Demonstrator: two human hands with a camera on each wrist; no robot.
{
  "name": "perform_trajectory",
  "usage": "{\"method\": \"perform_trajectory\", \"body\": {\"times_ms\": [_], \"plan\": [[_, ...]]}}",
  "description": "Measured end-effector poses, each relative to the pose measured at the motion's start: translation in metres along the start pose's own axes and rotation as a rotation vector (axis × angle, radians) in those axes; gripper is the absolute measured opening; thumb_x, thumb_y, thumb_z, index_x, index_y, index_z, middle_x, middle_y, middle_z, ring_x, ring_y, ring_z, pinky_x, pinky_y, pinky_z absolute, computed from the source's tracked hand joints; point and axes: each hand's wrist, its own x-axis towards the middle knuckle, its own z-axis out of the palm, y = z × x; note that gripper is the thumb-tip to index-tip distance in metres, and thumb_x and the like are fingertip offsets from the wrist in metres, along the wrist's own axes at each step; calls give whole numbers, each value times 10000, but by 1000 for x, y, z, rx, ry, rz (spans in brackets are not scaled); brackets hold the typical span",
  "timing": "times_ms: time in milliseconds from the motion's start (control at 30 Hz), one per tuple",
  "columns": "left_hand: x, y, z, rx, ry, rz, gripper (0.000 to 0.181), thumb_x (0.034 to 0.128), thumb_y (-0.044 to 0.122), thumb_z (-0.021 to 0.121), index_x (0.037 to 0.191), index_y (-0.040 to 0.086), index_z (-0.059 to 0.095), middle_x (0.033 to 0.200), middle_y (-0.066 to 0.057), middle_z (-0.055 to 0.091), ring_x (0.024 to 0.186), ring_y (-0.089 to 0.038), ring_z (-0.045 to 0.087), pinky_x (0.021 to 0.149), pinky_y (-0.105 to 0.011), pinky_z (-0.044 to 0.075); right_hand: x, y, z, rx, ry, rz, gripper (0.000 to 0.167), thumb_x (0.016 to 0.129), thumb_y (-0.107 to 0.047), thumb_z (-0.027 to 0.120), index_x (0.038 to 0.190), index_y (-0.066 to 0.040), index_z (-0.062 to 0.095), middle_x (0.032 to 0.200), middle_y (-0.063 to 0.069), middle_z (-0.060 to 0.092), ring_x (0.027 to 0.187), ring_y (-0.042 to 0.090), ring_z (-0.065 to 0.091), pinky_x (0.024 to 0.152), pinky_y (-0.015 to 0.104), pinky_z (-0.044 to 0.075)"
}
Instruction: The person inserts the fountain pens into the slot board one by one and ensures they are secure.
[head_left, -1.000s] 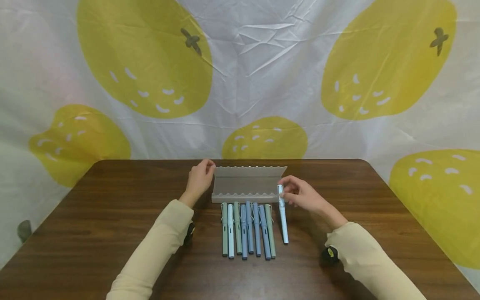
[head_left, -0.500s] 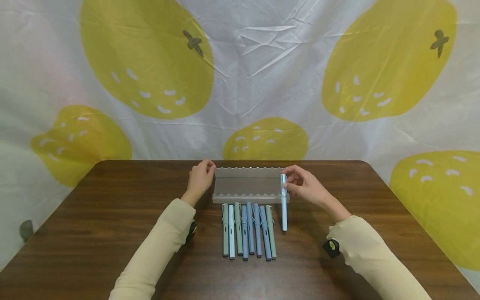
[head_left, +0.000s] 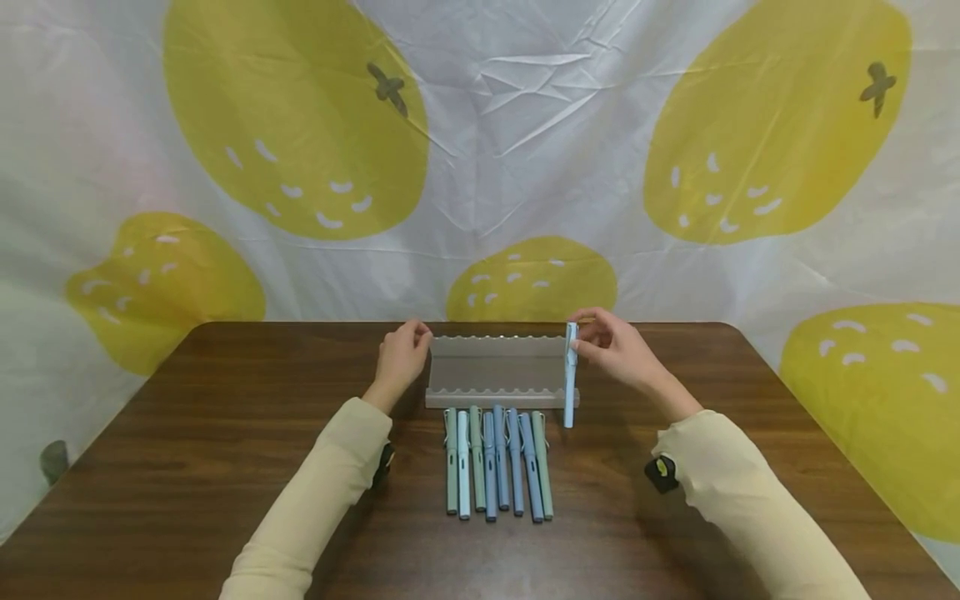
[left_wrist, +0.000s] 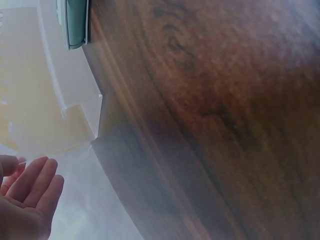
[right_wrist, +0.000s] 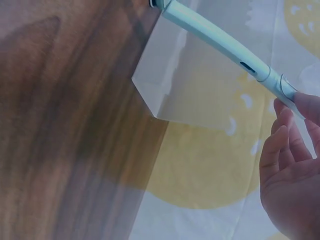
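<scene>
A clear acrylic pen holder [head_left: 495, 372] with scalloped front and back edges stands toward the table's far side. My left hand [head_left: 401, 357] is at its back left corner, thumb and fingertips pinching the thin edge there. My right hand [head_left: 621, 348] pinches a pale blue capped pen [head_left: 571, 379] near its clip end, over the holder's right end. In the right wrist view this pen [right_wrist: 225, 42] slants across the holder [right_wrist: 172, 65], its body free of the fingers. Several green and blue pens [head_left: 495, 462] lie side by side in front of the holder.
The dark wooden table [head_left: 240, 433] ends just behind the holder. A white cloth with yellow lemons [head_left: 532, 275] hangs beyond its far edge. A dark object [head_left: 54, 462] shows off the table's left side.
My right hand has lifted the pale blue pen up and away from me, from beside the row of pens to the holder's right end. My left hand stays in place.
</scene>
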Motion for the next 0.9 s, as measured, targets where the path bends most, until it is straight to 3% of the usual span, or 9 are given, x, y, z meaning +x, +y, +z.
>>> {"method": "perform_trajectory", "body": {"times_ms": [333,900], "plan": [[-1,-1,1,-2,-4,-18,151,894,174,512,895,48,593,844,-88,643,740,-242,588,665,-387,438,14,-6,-6,-13,32,-1,327,849,-114,589,1154,-53,488,900,137,591,666,292,529,555,330,415],[1,-2,2,-4,6,1,147,890,167,523,885,41,599,805,-86,636,701,-233,578,671,-382,424,24,4,-5,-113,222,-114,291,827,-91,608,1106,-76,526,845,124,622,582,193,512,474,245,378]]}}
